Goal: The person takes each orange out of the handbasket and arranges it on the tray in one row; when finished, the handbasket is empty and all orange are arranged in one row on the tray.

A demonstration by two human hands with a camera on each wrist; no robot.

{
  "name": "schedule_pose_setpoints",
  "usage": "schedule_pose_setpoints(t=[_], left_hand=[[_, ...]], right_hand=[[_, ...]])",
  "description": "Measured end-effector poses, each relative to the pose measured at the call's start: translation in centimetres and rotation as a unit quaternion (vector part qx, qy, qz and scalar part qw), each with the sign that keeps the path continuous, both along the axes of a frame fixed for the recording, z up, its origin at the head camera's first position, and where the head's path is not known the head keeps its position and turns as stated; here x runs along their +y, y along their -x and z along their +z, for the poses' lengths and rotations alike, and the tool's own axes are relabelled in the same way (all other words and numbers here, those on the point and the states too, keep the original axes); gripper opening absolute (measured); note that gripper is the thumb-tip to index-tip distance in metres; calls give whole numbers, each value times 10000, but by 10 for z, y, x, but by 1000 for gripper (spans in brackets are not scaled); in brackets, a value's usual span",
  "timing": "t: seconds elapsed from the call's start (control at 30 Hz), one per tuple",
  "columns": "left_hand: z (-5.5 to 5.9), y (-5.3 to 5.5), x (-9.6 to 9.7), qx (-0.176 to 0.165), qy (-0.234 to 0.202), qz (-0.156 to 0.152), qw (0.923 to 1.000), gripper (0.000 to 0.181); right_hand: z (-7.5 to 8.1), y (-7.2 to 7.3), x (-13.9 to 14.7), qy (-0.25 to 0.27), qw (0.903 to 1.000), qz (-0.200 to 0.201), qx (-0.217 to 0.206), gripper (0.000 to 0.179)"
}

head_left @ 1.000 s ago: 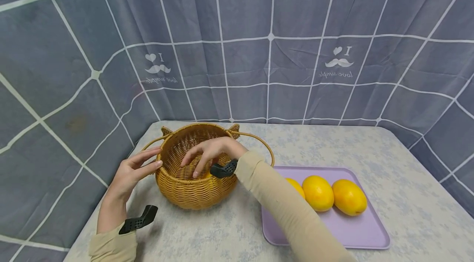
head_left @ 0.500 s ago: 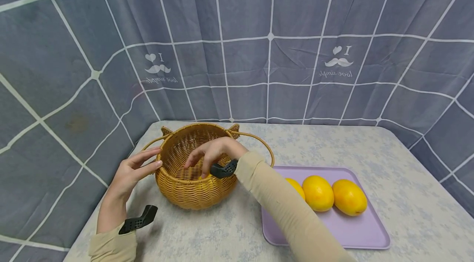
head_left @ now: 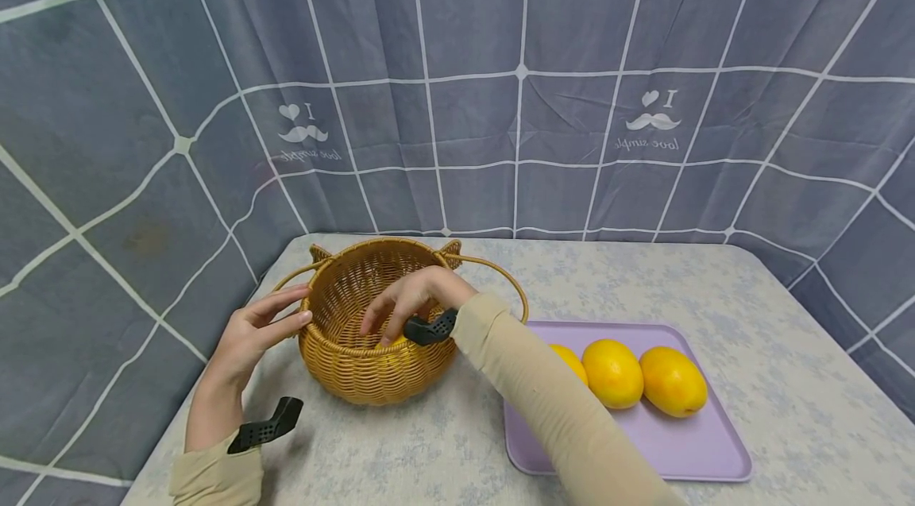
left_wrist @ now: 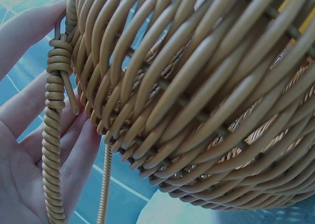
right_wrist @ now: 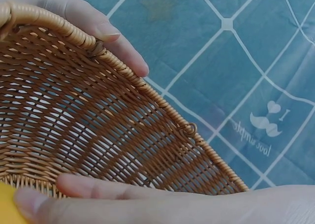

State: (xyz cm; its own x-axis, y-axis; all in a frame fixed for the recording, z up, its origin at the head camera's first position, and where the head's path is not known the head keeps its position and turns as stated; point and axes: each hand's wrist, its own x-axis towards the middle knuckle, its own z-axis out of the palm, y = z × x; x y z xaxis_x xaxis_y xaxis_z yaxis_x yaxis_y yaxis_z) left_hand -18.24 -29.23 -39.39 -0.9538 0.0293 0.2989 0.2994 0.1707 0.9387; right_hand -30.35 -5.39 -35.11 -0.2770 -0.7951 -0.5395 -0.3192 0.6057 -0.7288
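Note:
A brown wicker basket (head_left: pixel 379 376) with ear-like tips and looped handles stands on the left of the table. My left hand (head_left: pixel 246 339) rests its straight fingers against the basket's left rim; the left wrist view shows those fingers (left_wrist: pixel 81 145) touching the outer weave behind a handle. My right hand (head_left: pixel 415 295) reaches down inside the basket, its fingers spread apart and slightly bent. In the right wrist view, a fingertip (right_wrist: pixel 32 202) touches a yellow mango (right_wrist: pixel 7 209), mostly hidden by the hand and the basket wall.
To the right, a lilac tray (head_left: pixel 686 450) holds mangoes (head_left: pixel 612 373) in a row, one partly hidden by my right sleeve (head_left: pixel 557 403). A pale patterned cloth (head_left: pixel 608 283) covers the table. Grey-blue gridded curtains (head_left: pixel 472 125) hang behind and along both sides.
Inside the basket, my right fingers have bent and shifted slightly rightward and down around the mango's edge. The left hand, basket and tray stay the same.

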Motion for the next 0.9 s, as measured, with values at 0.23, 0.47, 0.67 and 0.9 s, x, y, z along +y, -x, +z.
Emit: schedule_pose_setpoints(t=[0.23,0.47,0.67,0.9], left_hand=[[0,0,0,-37,15,29,10000,39],[-1,1,0,-14,29,30,10000,39],[-1,1,0,-28,18,28,10000,40],[-1,1,1,-43,6,22,10000,41]], right_hand=[[-1,5,-3,467,9951,861,105,38],[-2,5,-3,1001,9847,874,-1125,52],[-2,6,-3,1029,9831,989,-1146,55],[-4,8,-4,994,9847,1260,-675,55]])
